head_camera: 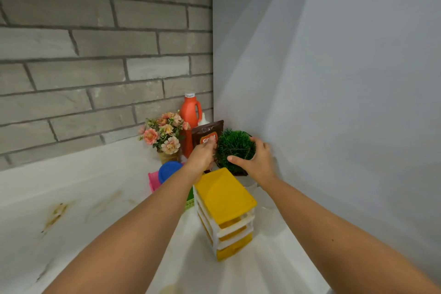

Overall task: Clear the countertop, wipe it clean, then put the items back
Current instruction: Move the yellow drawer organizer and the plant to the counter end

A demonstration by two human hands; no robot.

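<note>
The task looks to be at its start. The things crowd the corner of the desk [100, 188]: a bottle [189, 112], flowers [164, 135], a pouch [207, 132], a blue lid [169, 170], a pink basket [153, 180], the yellow drawers [224, 198] and the plant [235, 147]. A brown stain [56, 215] marks the desk on the left, so the wiping seems not yet done (no cloth is in view either). Clearing, wiping and putting back all appear to be left.

The plant sits against the right-hand wall, just behind the drawers and beside the pouch. Both arms reach forward to it, one on each side of the drawers. The right grip [257, 162] cups the plant from the right, its thumb laid across the green front and its fingers curled round the far side. The left grip [202, 157] lies against the plant's left side, back of the hand upward, its fingertips in front of the pouch's label; whether they curl round the plant or only press it cannot be told. The plant looks to be the first thing off.
</note>
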